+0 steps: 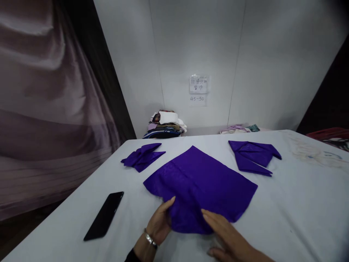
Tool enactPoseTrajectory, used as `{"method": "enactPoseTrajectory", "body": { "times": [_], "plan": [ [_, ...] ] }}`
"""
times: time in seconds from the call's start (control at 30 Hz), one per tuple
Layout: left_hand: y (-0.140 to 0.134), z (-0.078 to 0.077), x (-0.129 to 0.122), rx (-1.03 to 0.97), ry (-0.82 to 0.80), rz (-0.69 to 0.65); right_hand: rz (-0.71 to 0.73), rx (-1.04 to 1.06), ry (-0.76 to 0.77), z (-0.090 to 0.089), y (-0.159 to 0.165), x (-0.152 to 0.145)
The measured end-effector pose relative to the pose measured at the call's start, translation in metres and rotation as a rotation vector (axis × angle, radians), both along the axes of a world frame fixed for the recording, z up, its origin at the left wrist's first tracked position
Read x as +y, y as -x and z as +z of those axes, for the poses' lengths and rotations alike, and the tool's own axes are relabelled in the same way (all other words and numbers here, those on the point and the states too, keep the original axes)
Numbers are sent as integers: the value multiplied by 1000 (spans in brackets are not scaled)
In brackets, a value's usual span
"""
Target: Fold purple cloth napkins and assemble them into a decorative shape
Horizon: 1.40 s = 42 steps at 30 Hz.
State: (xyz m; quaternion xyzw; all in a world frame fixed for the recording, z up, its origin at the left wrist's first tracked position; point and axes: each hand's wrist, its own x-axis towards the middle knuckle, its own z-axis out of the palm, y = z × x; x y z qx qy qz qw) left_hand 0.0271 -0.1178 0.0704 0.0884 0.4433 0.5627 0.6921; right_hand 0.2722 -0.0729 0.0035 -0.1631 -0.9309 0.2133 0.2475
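On the white table [289, 218], at the clock's centre: a purple cloth [212, 178] lies mostly flat, one corner pointing to 12 o'clock, its near side raised and rippled.
Left hand [160, 220]: at 8 o'clock on the cloth's edge, pinching it, thumb on top and the other fingers tucked out of sight beneath.
Left wrist: wears a silver bracelet [149, 238], with a black sleeve [132, 256] behind it.
Right hand [229, 234]: at 5 o'clock, fingers stretched out and pressed together, tips at the cloth's near edge; the thumb stands apart from them. Whether the tips press on the cloth, I cannot tell.
Left folded cloth [141, 156]: at 10 o'clock, also purple, lying in pointed folds.
Right folded cloth [251, 154]: at 2 o'clock, purple too, with long points toward the right.
Phone [105, 216]: between 8 and 9 o'clock, black, lying slantwise, well apart from the left hand.
Clothes stack [165, 125]: at 11 o'clock, beyond the far edge.
Smaller pile [237, 128]: at 1 o'clock, lilac and green.
Paper sign [199, 85]: at 12 o'clock, handwritten, on the pale wall [185, 40].
Curtain [35, 102]: toward 10 o'clock, pinkish, hanging.
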Motion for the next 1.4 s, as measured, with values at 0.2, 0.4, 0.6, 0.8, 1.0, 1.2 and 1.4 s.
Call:
{"method": "enactPoseTrajectory", "body": {
  "times": [0.2,0.4,0.6,0.8,1.0,1.2,1.4],
  "plan": [
    [-26,2,1,-121,-116,92,-95,71,118,-7,70,-17],
    [-29,8,-2,-181,-106,205,-213,160,36,7,88,-16],
    [-17,0,-14,29,-192,107,-192,217,110,15,65,1],
    [34,-39,-12,1212,-392,178,-227,186,463,41,38,0],
    [88,-57,4,1824,-377,138,-131,44,574,56,19,-1],
    [115,-64,22,1771,-320,-109,-71,8,792,69,-2,9],
    [107,-56,22,1477,-330,-221,-188,297,1109,60,-34,35]
  ]
}}
